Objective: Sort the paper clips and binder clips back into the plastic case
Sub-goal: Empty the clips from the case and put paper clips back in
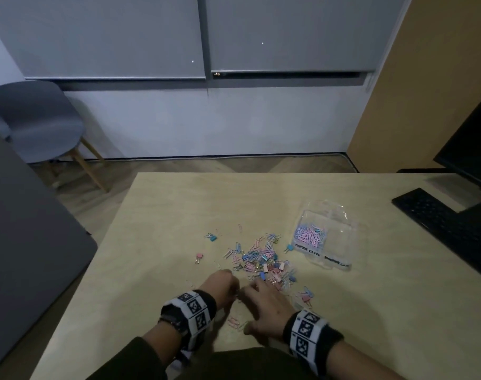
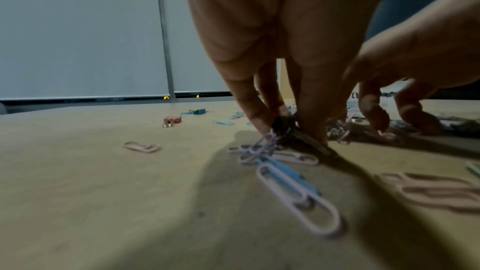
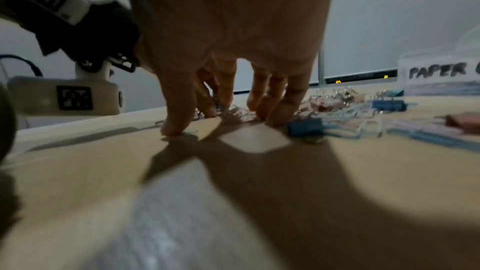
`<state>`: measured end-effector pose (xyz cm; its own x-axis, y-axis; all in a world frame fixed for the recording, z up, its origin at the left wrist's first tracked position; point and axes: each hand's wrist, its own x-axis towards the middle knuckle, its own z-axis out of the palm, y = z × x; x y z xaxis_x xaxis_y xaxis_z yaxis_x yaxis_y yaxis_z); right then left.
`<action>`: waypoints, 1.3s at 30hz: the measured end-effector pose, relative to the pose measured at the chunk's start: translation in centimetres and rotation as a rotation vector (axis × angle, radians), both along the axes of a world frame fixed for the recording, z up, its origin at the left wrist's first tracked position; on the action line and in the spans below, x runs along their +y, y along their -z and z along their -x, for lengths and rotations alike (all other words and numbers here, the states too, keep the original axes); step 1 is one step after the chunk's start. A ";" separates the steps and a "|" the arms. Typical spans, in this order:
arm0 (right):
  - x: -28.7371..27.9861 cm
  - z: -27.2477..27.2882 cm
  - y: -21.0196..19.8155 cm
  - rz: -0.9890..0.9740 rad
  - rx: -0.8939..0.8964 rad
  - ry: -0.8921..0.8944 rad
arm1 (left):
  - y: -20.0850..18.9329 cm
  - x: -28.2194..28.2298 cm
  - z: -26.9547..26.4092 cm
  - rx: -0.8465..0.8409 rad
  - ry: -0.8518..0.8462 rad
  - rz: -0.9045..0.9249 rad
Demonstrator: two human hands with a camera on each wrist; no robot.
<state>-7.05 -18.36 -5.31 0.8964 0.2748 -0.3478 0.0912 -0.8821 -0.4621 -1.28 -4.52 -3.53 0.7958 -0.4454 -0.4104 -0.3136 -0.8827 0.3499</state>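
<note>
A mixed pile of pastel paper clips and binder clips [image 1: 261,259] lies mid-table. The clear plastic case [image 1: 354,234] stands open to its right, with paper clips [image 1: 310,235] in its left compartment; its label reads "PAPER" [image 3: 439,73]. My left hand [image 1: 235,290] pinches a small tangled bunch of paper clips [image 2: 270,145] against the table at the pile's near edge. My right hand [image 1: 257,286] is beside it, its fingertips [image 3: 275,116] spread and pressing down on loose clips. A blue binder clip [image 3: 306,127] lies just right of those fingers.
Stray binder clips lie left of the pile: a pink one [image 1: 198,256] and a blue one [image 1: 212,237]. A black keyboard [image 1: 439,223] and a monitor [image 1: 469,149] occupy the table's right side. A grey chair [image 1: 39,122] stands beyond the table's left edge.
</note>
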 end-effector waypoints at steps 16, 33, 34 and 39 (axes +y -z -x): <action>0.2 -0.6 1.0 0.093 -0.124 0.071 | 0.5 2.8 -1.7 0.248 -0.521 0.521; -1.0 -2.7 0.5 -0.034 -0.135 0.002 | -0.8 2.2 -1.8 0.762 -0.826 0.990; -1.1 -2.6 0.5 -0.041 -0.141 0.011 | -1.1 1.9 -1.8 0.799 -0.860 1.038; -1.4 -1.6 0.8 -0.084 -0.201 0.065 | -2.0 1.2 -1.9 0.966 -0.920 1.252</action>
<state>-5.46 -19.77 -6.06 0.9621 0.2347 -0.1389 0.1330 -0.8485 -0.5122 0.58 -3.36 -1.53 0.6512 -0.4247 -0.6290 0.7526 0.2548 0.6071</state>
